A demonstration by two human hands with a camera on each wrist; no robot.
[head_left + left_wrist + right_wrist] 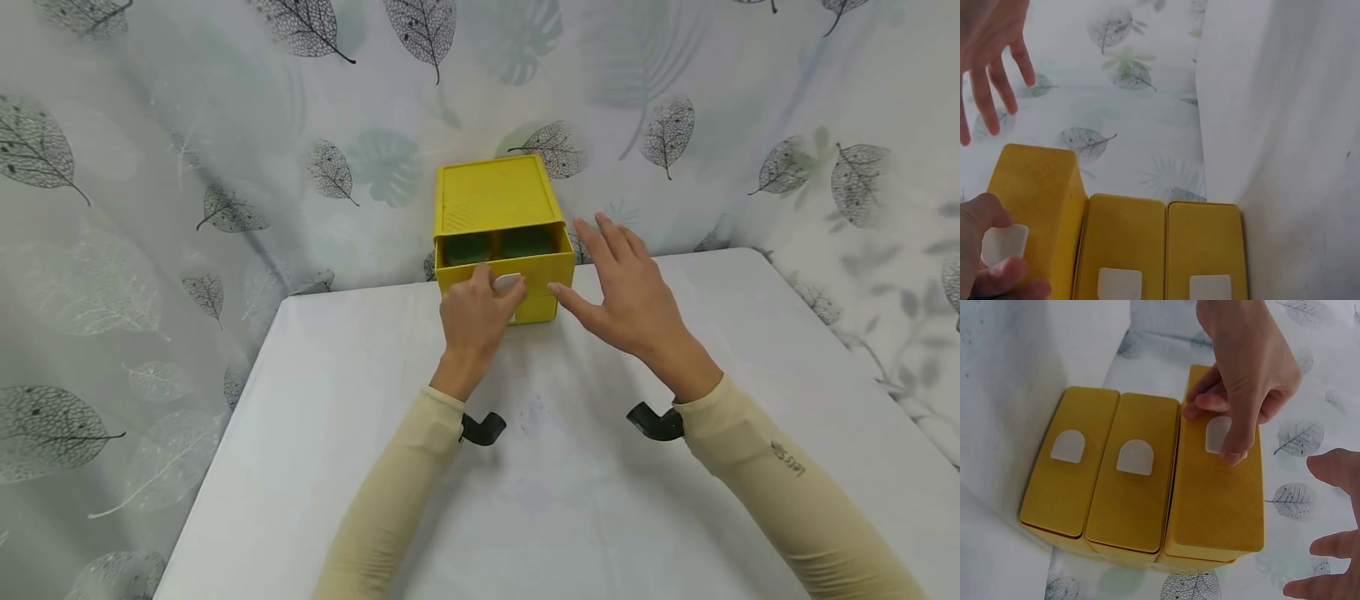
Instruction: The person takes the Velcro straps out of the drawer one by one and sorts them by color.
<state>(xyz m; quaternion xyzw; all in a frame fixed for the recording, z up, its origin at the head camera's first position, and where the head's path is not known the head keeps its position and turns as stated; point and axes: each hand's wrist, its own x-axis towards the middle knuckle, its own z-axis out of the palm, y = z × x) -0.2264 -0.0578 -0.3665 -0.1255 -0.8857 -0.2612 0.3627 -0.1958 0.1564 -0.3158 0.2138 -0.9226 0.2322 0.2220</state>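
Note:
A small yellow drawer cabinet (495, 196) stands at the far side of the table. Its top drawer (546, 272) is pulled partly out, and green contents (527, 241) show in the gap under the cabinet's top. My left hand (472, 315) pinches that drawer's white handle (1217, 434) between thumb and fingers. To the right of the drawer, my right hand (630, 292) is raised with its fingers spread, holding nothing. In the right wrist view two lower drawers, a middle one (1132, 512) and a bottom one (1060, 494), sit pushed in, each with a white handle.
A white cloth covers the table (540, 500). Leaf-patterned curtain (375, 100) hangs close behind the cabinet and along both sides. A black wrist mount (483, 429) sticks out from the left sleeve, another mount (656, 422) from the right sleeve.

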